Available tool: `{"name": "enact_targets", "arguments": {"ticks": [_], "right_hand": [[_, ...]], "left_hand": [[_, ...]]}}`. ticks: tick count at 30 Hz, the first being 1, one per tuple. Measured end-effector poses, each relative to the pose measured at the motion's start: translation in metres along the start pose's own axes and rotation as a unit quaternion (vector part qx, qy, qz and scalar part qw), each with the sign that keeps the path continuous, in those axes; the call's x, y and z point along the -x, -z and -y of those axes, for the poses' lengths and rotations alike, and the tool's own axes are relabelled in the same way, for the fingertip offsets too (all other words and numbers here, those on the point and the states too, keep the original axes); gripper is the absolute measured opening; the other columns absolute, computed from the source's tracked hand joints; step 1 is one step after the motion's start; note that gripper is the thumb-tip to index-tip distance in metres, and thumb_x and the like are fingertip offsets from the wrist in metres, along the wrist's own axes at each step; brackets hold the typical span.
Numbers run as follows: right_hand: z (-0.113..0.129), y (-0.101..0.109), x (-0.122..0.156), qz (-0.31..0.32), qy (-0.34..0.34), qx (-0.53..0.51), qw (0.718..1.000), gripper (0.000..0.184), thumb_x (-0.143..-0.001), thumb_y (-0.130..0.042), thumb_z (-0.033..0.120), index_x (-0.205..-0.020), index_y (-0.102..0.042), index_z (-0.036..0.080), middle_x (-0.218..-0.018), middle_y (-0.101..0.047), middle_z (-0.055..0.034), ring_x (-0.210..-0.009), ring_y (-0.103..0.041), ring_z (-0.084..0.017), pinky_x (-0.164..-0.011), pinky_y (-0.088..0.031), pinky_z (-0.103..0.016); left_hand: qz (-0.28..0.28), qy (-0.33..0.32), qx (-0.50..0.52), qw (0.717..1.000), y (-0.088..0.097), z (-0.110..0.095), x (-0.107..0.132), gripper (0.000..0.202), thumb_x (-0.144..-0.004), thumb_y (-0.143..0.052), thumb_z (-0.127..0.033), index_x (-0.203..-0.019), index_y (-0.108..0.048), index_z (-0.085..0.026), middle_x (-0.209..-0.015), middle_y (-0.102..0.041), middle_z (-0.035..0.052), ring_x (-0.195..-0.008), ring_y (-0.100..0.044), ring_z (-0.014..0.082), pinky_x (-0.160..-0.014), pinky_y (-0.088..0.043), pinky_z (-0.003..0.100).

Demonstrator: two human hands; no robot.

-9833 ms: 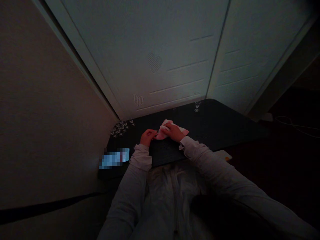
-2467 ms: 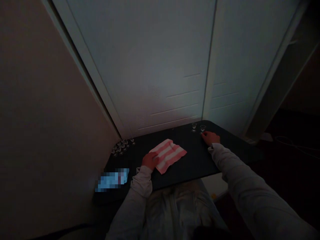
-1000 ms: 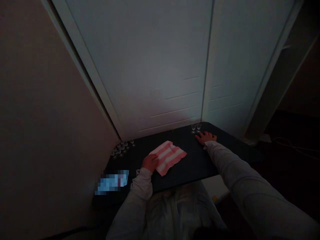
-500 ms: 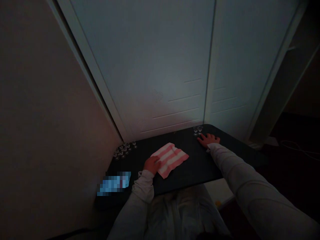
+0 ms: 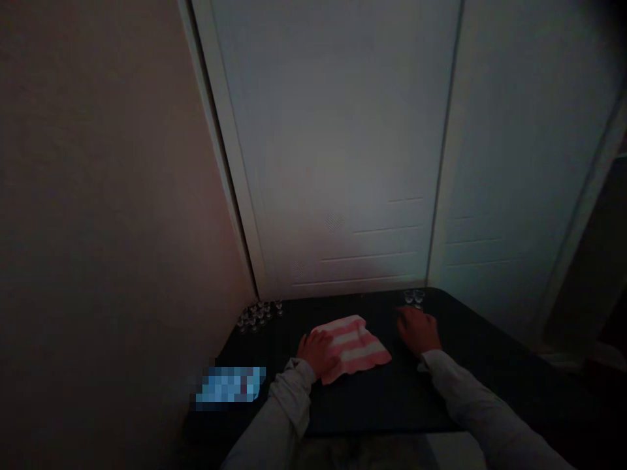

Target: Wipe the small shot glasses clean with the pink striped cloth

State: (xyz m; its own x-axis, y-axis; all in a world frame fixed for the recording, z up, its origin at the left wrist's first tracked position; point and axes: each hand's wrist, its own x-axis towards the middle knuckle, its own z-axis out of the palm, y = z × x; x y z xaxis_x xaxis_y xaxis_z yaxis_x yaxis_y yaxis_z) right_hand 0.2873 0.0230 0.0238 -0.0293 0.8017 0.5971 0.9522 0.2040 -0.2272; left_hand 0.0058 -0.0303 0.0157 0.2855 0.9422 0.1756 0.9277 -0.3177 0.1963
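Observation:
A pink and white striped cloth (image 5: 357,346) lies spread on the dark table. My left hand (image 5: 317,352) rests on its left edge, open, with the fingers lying flat over the fabric. Towards the back right, my right hand (image 5: 418,329) is over the tabletop, just in front of two small stemmed glasses (image 5: 414,297). Its fingers are bent and slightly apart, and I see nothing held in them; the fingertips are dim. The hand partly covers the bases of these glasses.
Several more small stemmed glasses (image 5: 255,318) stand clustered at the back left corner. A blurred light-blue item (image 5: 230,385) lies at the front left. A wall (image 5: 122,228) borders the table (image 5: 377,405) on the left, and white panelled doors (image 5: 337,163) stand behind it.
The view has tilted up and turned left. My right hand has drawn slightly nearer to me, its spread fingers now more bent. My left hand stays on the cloth.

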Motion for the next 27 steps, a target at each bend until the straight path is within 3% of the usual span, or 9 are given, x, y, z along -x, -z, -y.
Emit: {"name": "enact_targets", "arguments": {"ticks": [4, 7, 9, 12, 15, 19, 27], "right_hand": [[0.075, 0.002, 0.011, 0.039, 0.153, -0.091, 0.983, 0.031, -0.078, -0.033, 0.025, -0.103, -0.05, 0.02, -0.104, -0.052, -0.007, -0.097, -0.043, -0.018, -0.082, -0.027, -0.032], [0.116, 0.001, 0.021, 0.121, 0.227, -0.128, 0.958, 0.029, -0.079, -0.033, 0.026, -0.101, -0.052, 0.021, -0.099, -0.054, -0.0056, -0.093, -0.045, -0.017, -0.08, -0.028, -0.03], [0.129, -0.001, 0.025, 0.172, 0.239, -0.131, 0.947, 0.029, -0.079, -0.032, 0.028, -0.097, -0.054, 0.02, -0.096, -0.055, -0.0059, -0.09, -0.046, -0.017, -0.079, -0.028, -0.03], [0.129, -0.004, 0.025, 0.219, 0.227, -0.12, 0.941, 0.031, -0.08, -0.031, 0.031, -0.089, -0.057, 0.017, -0.093, -0.055, -0.0072, -0.09, -0.046, -0.018, -0.079, -0.027, -0.031], [0.12, -0.005, 0.021, 0.218, 0.181, -0.115, 0.952, 0.032, -0.081, -0.03, 0.03, -0.085, -0.058, 0.015, -0.092, -0.055, -0.0081, -0.089, -0.047, -0.018, -0.08, -0.026, -0.031], [0.115, -0.004, 0.018, 0.207, 0.14, -0.112, 0.962, 0.03, -0.08, -0.031, 0.029, -0.085, -0.058, 0.016, -0.092, -0.055, -0.0078, -0.087, -0.047, -0.018, -0.079, -0.026, -0.032], [0.117, -0.004, 0.018, 0.215, 0.132, -0.115, 0.961, 0.028, -0.079, -0.032, 0.028, -0.085, -0.057, 0.015, -0.093, -0.055, -0.0087, -0.086, -0.048, -0.018, -0.075, -0.029, -0.031]], "left_hand": [[-0.078, 0.042, 0.033, 0.996, -0.001, 0.021, -0.016, 0.054, -0.065, -0.046, -0.038, -0.116, -0.042, -0.018, -0.126, -0.037, 0.0066, -0.116, -0.03, 0.021, -0.097, -0.021, 0.033], [-0.159, 0.173, 0.033, 0.972, 0.0, 0.042, -0.022, 0.052, -0.071, -0.039, -0.031, -0.119, -0.038, -0.011, -0.124, -0.038, 0.0098, -0.116, -0.031, 0.0181, -0.097, -0.023, 0.03], [-0.167, 0.246, 0.013, 0.955, 0.001, 0.055, -0.023, 0.053, -0.071, -0.039, -0.029, -0.119, -0.037, -0.009, -0.124, -0.038, 0.0124, -0.115, -0.031, 0.0189, -0.096, -0.024, 0.03], [-0.142, 0.306, -0.02, 0.941, 0.002, 0.067, -0.026, 0.055, -0.07, -0.041, -0.034, -0.121, -0.035, -0.014, -0.126, -0.035, 0.0123, -0.117, -0.029, 0.0218, -0.095, -0.024, 0.033], [-0.115, 0.345, -0.051, 0.93, 0.001, 0.069, -0.03, 0.06, -0.069, -0.039, -0.045, -0.123, -0.032, -0.018, -0.13, -0.03, 0.0118, -0.12, -0.022, 0.0256, -0.094, -0.021, 0.041], [-0.092, 0.361, -0.066, 0.926, 0.001, 0.068, -0.036, 0.066, -0.07, -0.028, -0.054, -0.125, -0.027, -0.017, -0.132, -0.024, 0.0144, -0.122, -0.014, 0.0276, -0.094, -0.014, 0.047], [-0.066, 0.37, -0.084, 0.923, 0.008, 0.08, -0.05, 0.065, -0.072, -0.025, -0.053, -0.126, -0.023, -0.016, -0.131, -0.023, 0.017, -0.122, -0.015, 0.0284, -0.091, -0.014, 0.051]]}}
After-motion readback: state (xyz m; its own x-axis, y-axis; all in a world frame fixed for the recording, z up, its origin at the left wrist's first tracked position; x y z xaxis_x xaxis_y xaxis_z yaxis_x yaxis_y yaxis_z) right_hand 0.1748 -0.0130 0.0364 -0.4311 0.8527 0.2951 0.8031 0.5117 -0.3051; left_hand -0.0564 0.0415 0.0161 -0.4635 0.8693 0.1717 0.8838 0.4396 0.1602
